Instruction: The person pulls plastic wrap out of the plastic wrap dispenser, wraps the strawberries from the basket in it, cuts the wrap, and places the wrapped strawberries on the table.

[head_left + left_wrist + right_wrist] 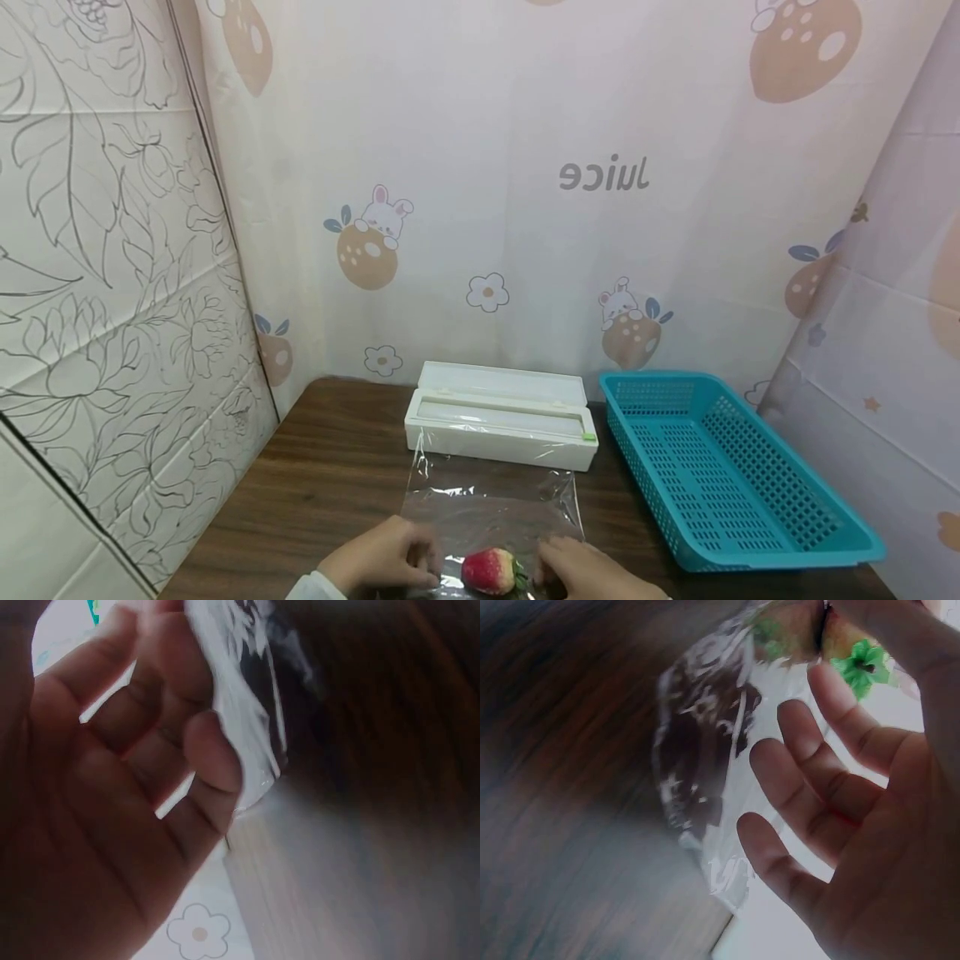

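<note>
Strawberry: I find it in the head view, the strawberry point(487, 571) resting on its side on the near part of the clear film point(491, 492), between the two hands.
Pointing: its tip faces left, its green leaves point(520, 575) right; the long axis runs roughly left to right, across the film's length.
Left hand: my left hand point(386, 554) is bent in a loose C over the film's left edge; whether finger and thumb pinch it I cannot tell.
Right hand: my right hand point(592, 571) is just beside the leaves, and its wrist view shows fingers spread and gently bent, gripping nothing that I can see.
Film dispenser: the white dispenser point(498, 442) lies at the film's far end, lid point(502, 383) raised, green slider point(588, 436) at its right end.
Roll risk: I'd guess a sharp tug on the film could roll the strawberry toward or away from me, since its rounded side is down.
Cling risk: the film's right edge looks crumpled; uneven tension could fold it onto itself.
Drag risk: if the film is joined to the roll, pulling could slide the dispenser.
Basket: the teal plastic basket point(787, 560) stands apart, to the right.
</note>
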`<action>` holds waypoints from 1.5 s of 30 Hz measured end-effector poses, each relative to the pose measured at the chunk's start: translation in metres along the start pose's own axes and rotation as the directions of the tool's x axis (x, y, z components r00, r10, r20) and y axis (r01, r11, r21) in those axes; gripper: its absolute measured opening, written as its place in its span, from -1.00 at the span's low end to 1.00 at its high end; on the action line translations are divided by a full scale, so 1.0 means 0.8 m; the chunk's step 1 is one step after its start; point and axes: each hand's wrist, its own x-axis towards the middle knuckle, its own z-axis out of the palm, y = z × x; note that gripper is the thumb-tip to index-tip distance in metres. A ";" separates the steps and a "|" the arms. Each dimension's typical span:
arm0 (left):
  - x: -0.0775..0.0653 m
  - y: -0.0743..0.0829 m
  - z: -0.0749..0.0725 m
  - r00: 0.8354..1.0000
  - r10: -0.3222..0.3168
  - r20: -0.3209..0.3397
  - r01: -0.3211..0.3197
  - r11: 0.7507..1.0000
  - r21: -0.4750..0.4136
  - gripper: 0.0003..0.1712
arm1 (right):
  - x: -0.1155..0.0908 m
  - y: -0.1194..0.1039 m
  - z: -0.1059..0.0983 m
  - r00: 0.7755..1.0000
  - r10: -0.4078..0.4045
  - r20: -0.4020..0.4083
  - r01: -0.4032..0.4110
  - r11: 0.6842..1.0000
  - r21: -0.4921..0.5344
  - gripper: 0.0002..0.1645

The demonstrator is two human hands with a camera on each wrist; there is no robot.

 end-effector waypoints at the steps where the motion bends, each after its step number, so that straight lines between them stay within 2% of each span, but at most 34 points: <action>1: 0.000 0.000 0.000 1.000 -0.014 0.014 0.014 1.000 0.004 -0.86 | -0.002 0.001 0.000 1.000 -0.025 0.009 0.025 1.000 -0.010 -0.74; 4: 0.001 0.001 0.004 0.998 -0.030 0.051 0.027 0.998 0.062 -0.81 | -0.004 0.005 0.002 0.997 -0.077 0.029 0.079 0.996 -0.043 -0.79; 7: 0.003 0.003 0.008 0.998 -0.021 0.054 0.013 0.989 0.146 -0.75 | -0.004 0.008 0.005 0.997 -0.077 0.025 0.079 0.993 -0.089 -0.79; 10: 0.004 0.004 0.011 0.999 -0.017 0.052 0.007 0.983 0.185 -0.71 | -0.002 0.009 0.007 0.998 -0.068 0.019 0.070 0.988 -0.138 -0.79; 15: 0.005 0.006 0.013 0.999 -0.009 0.047 -0.001 0.980 0.200 -0.70 | 0.000 0.014 0.010 0.994 -0.110 0.008 0.109 0.968 -0.227 -0.80; 19: 0.004 0.006 0.014 0.999 0.016 0.045 -0.024 0.984 0.178 -0.80 | 0.003 0.023 0.011 0.974 -0.227 0.006 0.220 0.940 -0.261 -0.83; 22: 0.003 0.006 0.014 0.998 0.008 0.054 -0.015 0.993 0.119 -0.85 | 0.005 0.027 0.012 0.960 -0.280 0.015 0.273 0.924 -0.266 -0.88; 25: 0.003 0.005 0.012 0.998 0.005 0.059 -0.011 0.996 0.094 -0.85 | 0.005 0.026 0.011 0.960 -0.279 0.026 0.277 0.931 -0.238 -0.88; 27: 0.003 0.005 0.011 0.998 0.008 0.062 -0.013 0.996 0.085 -0.85 | 0.005 0.028 0.012 0.951 -0.309 0.028 0.306 0.921 -0.243 -0.88; 33: 0.002 0.006 0.008 0.997 0.046 0.068 -0.052 0.995 0.083 -0.88 | 0.002 0.023 0.007 0.957 -0.289 0.039 0.292 0.944 -0.152 -0.87; 36: 0.002 0.006 0.008 0.996 0.067 0.060 -0.071 0.995 0.068 -0.87 | -0.002 0.015 0.005 0.968 -0.246 0.046 0.249 0.967 -0.048 -0.88; 40: 0.002 0.004 0.008 0.996 0.083 0.037 -0.085 0.995 0.044 -0.83 | -0.006 0.012 0.003 0.972 -0.228 0.060 0.224 0.972 0.068 -0.91; 45: 0.004 0.002 0.007 0.995 0.099 0.021 -0.100 0.995 0.023 -0.82 | -0.004 0.016 0.000 0.969 -0.243 0.046 0.241 0.969 0.062 -0.90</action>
